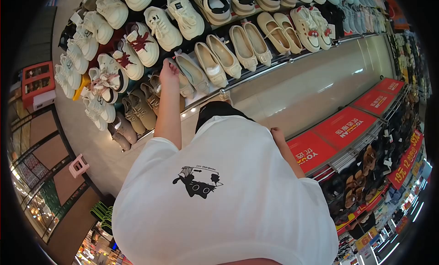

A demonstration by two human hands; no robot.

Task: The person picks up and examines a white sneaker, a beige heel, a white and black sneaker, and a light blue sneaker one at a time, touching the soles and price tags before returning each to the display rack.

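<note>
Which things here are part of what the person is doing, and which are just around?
In use:
left hand, reaching out
beige flat shoe, right beside that hand

Just around:
right hand, down at the side
white sneakers
red signs
sandals
pink stool

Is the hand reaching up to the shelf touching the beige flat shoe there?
Cannot tell. In the head view, the left hand overlaps the beige flat shoe, hiding any contact or gap.
</note>
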